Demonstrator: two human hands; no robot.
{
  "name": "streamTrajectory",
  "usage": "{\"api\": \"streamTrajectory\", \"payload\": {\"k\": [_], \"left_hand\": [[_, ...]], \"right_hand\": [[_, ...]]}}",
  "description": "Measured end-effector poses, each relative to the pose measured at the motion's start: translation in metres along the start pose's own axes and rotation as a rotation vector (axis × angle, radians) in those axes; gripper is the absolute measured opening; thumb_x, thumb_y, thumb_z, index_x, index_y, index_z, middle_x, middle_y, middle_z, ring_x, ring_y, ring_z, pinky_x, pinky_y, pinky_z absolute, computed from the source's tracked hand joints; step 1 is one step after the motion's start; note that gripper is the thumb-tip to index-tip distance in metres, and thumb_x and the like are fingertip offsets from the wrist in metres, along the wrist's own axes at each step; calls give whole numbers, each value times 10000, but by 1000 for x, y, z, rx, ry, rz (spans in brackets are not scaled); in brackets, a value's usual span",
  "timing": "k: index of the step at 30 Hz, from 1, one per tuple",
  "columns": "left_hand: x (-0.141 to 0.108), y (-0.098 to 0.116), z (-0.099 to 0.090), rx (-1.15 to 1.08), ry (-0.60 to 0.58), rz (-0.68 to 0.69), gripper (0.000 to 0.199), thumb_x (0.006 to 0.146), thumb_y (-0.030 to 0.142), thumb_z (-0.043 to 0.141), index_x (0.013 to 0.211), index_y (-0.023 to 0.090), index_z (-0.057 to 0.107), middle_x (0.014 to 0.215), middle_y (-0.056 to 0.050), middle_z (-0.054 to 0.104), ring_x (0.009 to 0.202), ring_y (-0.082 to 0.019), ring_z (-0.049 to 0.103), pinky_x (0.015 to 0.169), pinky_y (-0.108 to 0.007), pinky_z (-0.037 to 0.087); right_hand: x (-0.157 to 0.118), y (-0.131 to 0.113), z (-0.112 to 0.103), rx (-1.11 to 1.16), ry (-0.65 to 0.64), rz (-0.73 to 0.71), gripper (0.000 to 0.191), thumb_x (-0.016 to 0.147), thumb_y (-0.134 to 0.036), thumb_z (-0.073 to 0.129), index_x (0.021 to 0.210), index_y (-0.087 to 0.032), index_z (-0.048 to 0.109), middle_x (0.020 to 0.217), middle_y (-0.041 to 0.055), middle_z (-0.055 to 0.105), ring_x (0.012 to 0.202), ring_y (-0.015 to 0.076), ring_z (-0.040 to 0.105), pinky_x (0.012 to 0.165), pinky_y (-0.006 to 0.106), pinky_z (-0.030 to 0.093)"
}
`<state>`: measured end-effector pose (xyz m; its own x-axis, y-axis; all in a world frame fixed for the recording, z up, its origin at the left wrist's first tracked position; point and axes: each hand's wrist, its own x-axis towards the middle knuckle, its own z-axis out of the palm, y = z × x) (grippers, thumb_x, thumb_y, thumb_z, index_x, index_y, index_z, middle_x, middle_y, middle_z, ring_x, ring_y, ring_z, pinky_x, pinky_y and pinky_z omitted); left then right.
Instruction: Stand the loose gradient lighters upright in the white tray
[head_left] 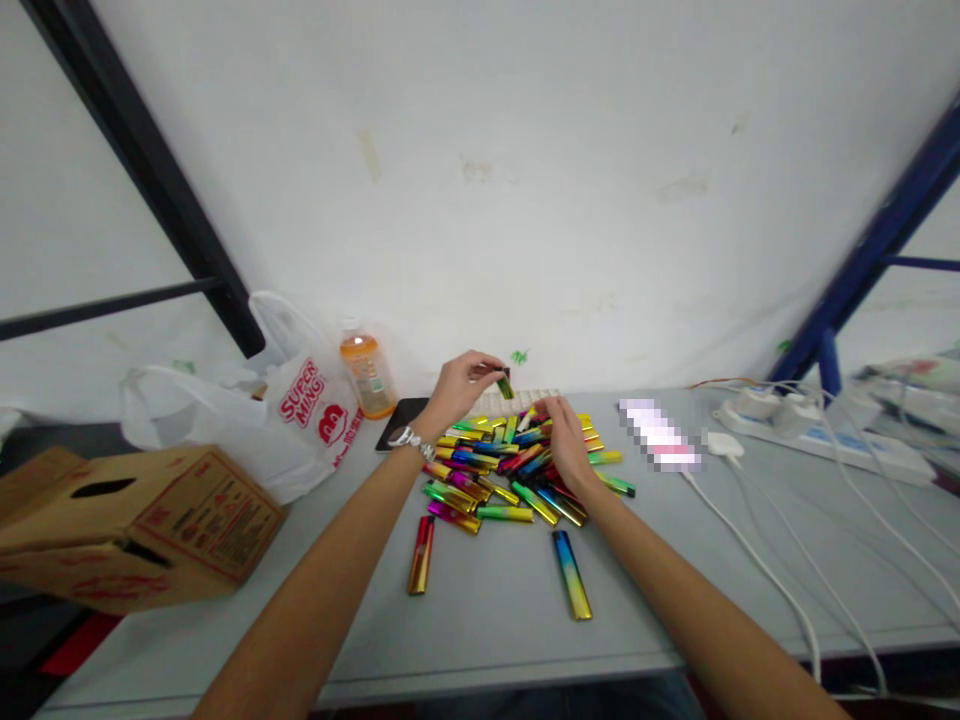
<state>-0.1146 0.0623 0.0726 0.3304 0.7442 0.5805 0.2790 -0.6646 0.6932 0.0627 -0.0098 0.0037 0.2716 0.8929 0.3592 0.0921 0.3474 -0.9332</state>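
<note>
The left hand (469, 378) pinches a short gold-and-dark stick (505, 384) between thumb and fingers, above the tabletop's back edge. The right hand (566, 440) rests over the right side of a pile (506, 514) of shiny coloured sticks mid-tabletop; its fingers look close together, but I cannot tell whether they grip anything. Nearer the front edge lie a red-gold stick (421, 556) and a blue-yellow stick (572, 575), well apart.

A carton (202, 510) takes up the left end, with a white bag (289, 440) behind it and an orange bottle (367, 375) by the back edge. Toward the right end lie a phone (660, 435), a charger (722, 445) and a power strip (832, 440), with white cables (780, 575) running to the front edge.

The bag reads "SUPER MING" in red above a red logo; the carton's red print is too small to read. The phone's screen is pixelated. The left wrist, wearing a watch (412, 440), partly covers a black slab (403, 420). A pale strip (544, 397) behind the pile is mostly hidden.
</note>
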Motion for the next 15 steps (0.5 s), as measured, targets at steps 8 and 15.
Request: {"api": "streamTrajectory", "payload": {"k": [8, 15], "left_hand": [[38, -49, 5, 465, -101, 32, 147, 844, 158, 629, 943, 163, 738, 930, -65, 673, 843, -170, 649, 878, -330, 529], [45, -69, 22, 543, -127, -27, 167, 829, 155, 651, 951, 169, 763, 910, -62, 711, 871, -185, 657, 891, -315, 519]], "right_hand": [[0, -2, -2, -87, 1, -46, 395, 929, -507, 412, 756, -209, 605, 805, 37, 630, 843, 207, 581, 825, 321, 432], [-1, -2, -1, -101, -18, -39, 384, 923, -490, 433, 760, -197, 621, 812, 36, 658, 857, 207, 585, 815, 307, 427]]}}
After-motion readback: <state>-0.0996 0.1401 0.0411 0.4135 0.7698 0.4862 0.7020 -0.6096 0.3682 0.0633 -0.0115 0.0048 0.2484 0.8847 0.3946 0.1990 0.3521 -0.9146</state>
